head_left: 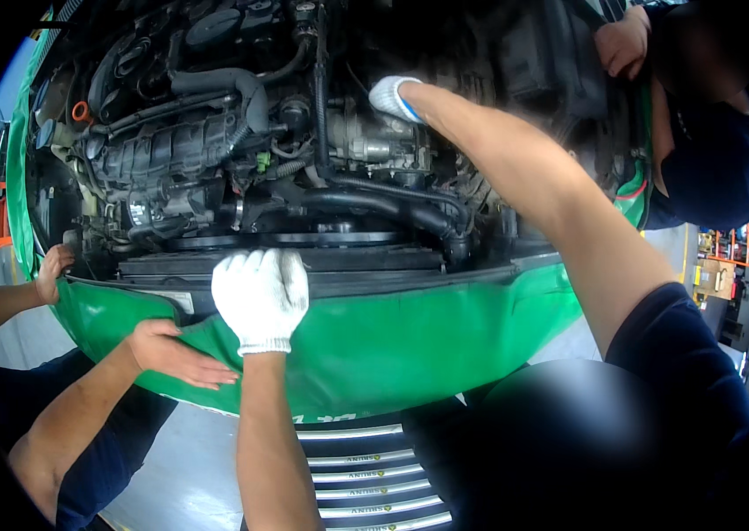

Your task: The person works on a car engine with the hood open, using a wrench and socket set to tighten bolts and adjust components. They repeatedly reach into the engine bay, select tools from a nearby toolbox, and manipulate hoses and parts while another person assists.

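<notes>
Head view looks down into an open engine bay (241, 133) packed with black hoses, a ribbed dark intake manifold and grey metal parts. A glossy green protective cover (392, 345) is draped over the front edge of the car, above the chrome-slatted grille (374, 469). The left hand (261, 296), in a white knit glove, lies flat on the upper edge of that cover at the middle of the front panel, fingers spread, its grip released and only pressing down. The right hand (392, 96), also gloved in white with a blue cuff band, reaches deep into the bay and rests against the grey metal engine unit (379, 142); whether its grip is closed on anything cannot be told, since the fingers are hidden behind it.

Other people's bare hands are close: one co-worker's hand (175, 354) smooths the cover just beside the left glove, another (53, 270) holds its far left corner, and a third (622, 40) grips the upper right edge.

Judging from this, the cover could slide or bunch if several people tug it in different directions, leaving paint exposed. The long reach of the right arm risks a glove snagging on hose clamps or sharp brackets, and leaning weight on the left hand could shift the cover under it.
</notes>
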Demonstrator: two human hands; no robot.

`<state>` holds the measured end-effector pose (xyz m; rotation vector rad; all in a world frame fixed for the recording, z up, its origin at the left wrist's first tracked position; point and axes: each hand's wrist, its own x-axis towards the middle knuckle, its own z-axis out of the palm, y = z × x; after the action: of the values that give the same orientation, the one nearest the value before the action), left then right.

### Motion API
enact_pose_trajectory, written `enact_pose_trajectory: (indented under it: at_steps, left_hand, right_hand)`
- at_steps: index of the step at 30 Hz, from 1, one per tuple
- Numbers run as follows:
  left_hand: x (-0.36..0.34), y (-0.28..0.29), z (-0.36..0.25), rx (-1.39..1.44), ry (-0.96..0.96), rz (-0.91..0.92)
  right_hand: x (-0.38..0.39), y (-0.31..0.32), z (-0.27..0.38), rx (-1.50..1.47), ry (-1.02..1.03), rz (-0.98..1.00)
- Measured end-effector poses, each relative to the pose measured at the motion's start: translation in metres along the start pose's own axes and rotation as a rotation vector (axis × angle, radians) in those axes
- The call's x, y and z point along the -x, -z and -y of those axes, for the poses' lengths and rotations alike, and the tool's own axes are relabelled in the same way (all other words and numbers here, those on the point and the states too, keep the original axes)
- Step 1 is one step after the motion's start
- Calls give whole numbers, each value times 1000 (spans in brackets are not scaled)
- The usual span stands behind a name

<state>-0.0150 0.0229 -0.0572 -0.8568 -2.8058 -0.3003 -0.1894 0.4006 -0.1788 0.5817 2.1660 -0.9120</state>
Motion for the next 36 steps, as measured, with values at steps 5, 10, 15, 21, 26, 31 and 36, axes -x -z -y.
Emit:
enact_pose_trajectory:
  at_steps: [5,10,15,21,26,31,36]
  left_hand:
    - [-10,-6,-2,39,-38,-45]
    - [-4,-2,1,46,-10,45]
    - [-5,-1,1,72,-15,-15]
    - [-5,-3,2,83,-9,-7]
    - [-10,1,-1,114,-7,-27]
    - [-3,-4,2,90,-3,-19]
    - [-6,-4,3,116,-20,0]
  right_hand:
    - [-38,-4,-13,555,34,-50]
    - [-11,16,-41,85,-57,-5]
    - [38,41,4,-333,-198,58]
    - [-4,87,41,149,-78,187]
    - [-28,111,51,16,-261,163]
    - [-34,109,59,133,-121,68]
    - [-15,93,49,81,0,-1]
